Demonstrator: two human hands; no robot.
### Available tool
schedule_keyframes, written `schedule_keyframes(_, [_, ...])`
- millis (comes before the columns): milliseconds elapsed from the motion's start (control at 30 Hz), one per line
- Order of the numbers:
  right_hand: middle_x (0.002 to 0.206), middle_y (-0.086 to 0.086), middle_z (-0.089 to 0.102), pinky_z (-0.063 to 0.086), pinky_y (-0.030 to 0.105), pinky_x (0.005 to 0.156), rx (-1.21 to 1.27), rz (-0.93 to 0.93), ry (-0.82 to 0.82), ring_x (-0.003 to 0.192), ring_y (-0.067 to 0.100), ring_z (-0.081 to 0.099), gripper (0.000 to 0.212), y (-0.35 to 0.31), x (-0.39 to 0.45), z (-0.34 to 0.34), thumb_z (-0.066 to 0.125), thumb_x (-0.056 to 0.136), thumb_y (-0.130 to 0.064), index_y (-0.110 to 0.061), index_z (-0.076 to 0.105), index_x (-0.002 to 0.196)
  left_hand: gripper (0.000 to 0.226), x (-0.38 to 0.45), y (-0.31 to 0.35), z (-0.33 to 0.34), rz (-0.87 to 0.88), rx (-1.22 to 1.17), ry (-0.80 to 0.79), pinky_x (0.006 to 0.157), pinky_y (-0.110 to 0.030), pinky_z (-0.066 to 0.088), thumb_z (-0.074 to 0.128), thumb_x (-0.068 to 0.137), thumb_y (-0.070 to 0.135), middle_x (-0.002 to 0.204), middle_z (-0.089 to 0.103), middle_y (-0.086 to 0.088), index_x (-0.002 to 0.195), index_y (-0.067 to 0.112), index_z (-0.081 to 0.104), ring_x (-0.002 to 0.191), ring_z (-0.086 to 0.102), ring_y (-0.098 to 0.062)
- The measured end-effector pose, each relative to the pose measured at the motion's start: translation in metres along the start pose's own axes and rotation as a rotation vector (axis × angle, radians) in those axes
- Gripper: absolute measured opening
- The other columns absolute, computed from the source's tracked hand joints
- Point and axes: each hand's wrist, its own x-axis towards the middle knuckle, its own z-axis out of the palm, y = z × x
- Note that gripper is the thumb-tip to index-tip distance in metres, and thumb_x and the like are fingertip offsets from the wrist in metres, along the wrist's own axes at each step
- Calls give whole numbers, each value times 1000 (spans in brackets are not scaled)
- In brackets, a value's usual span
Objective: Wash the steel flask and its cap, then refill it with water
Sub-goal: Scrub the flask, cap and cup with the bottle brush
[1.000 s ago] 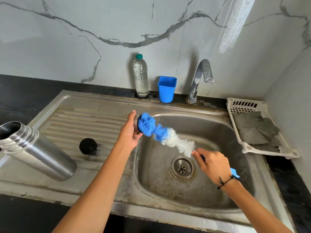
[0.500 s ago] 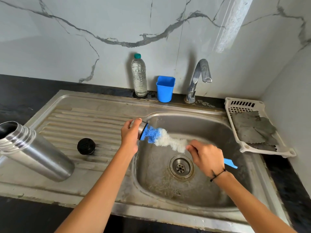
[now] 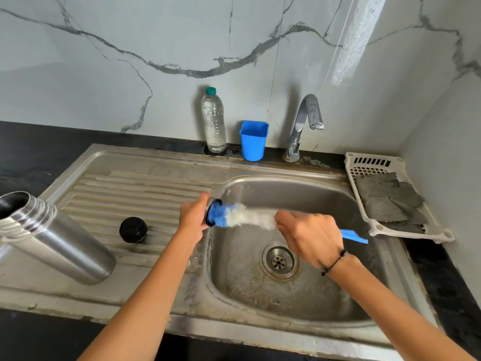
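Observation:
The open steel flask [image 3: 52,238] stands tilted on the drainboard at the far left. A black inner stopper [image 3: 133,229] lies on the drainboard ridges. My left hand [image 3: 194,217] grips the flask's cap [image 3: 210,213] at the sink's left rim; only its dark edge shows. My right hand [image 3: 309,235] holds a blue-and-white bottle brush [image 3: 242,217] by its blue handle. The brush's blue tip is pushed into the cap.
The sink basin [image 3: 325,295] with its drain [image 3: 279,260] lies below the hands. A tap [image 3: 307,118], a blue cup [image 3: 253,140] and a plastic water bottle [image 3: 214,121] stand along the back wall. A white tray [image 3: 442,234] with grey cloths sits at right.
The brush has gone further into the cap, and my right hand has moved left and up towards it. The cap has turned so its dark rim shows.

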Motion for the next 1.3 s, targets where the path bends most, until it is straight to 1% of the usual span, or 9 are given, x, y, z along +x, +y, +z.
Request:
schedule_keyframes(167, [53,-1,46,23,25,42,-238,-183,302,44,19,41,19,6,-1,8,59,61,2,-15,55,66,18,-3,-4,-3,-128,182,-88,59,-35,54,57,88,26,93,64,-15,90,8,58,82,63,-25])
schedule_keyframes(300, [50,-3,52,31,23,39,-72,-1,183,42,23,50,18,2,-1,11,71,62,-9,-18,56,63,14,-4,-14,1,-52,-120,-69,74,-39,56,59,89,25,85,64,-9,86,11,60,81,64,-22])
schedule_keyframes(400, [61,-2,61,40,26,50,377,376,-165,60,26,57,16,2,5,2,59,83,-17,-21,60,68,13,-4,-18,0,13,-421,-126,85,-35,52,60,90,28,84,60,-5,87,16,57,85,62,-18])
schedule_keyframes(533, [42,-3,47,17,16,36,1253,751,-518,34,10,29,29,10,6,0,50,90,-3,-10,57,63,17,-11,-11,0,21,-509,-249,86,-30,42,52,92,33,85,63,-4,85,18,53,85,57,-15])
schedule_keyframes(733, [61,-4,60,42,29,41,12,236,89,54,24,58,12,12,-9,11,71,74,-15,-20,61,72,28,-5,7,-3,-125,-429,-277,75,-44,51,42,88,6,93,54,-11,106,16,61,97,55,-26])
schedule_keyframes(900, [54,-2,50,36,27,34,-75,-53,256,43,21,49,14,4,-16,21,67,66,-6,-17,59,66,9,-8,12,7,-186,-321,-231,86,-57,49,63,88,29,108,58,-12,93,23,60,104,57,-33])
schedule_keyframes(1000, [54,-4,56,42,26,45,432,452,-65,46,18,51,21,-7,-7,15,56,84,-12,-20,58,65,7,-12,5,14,-62,-577,-197,84,-43,52,63,88,22,97,61,-2,84,23,57,95,60,-21])
schedule_keyframes(1100, [43,-3,46,20,13,35,1316,843,-452,31,7,28,29,-8,0,6,47,91,-1,-12,54,64,12,-16,2,14,-78,-845,-300,87,-43,51,58,88,25,91,62,-8,81,17,54,92,60,-24])
schedule_keyframes(1300, [68,-3,63,48,32,51,110,255,-69,64,25,61,18,9,-11,17,46,88,-25,-21,61,78,30,-8,1,-4,-176,-396,-206,86,-36,50,64,87,33,104,60,-13,102,10,52,95,60,-22])
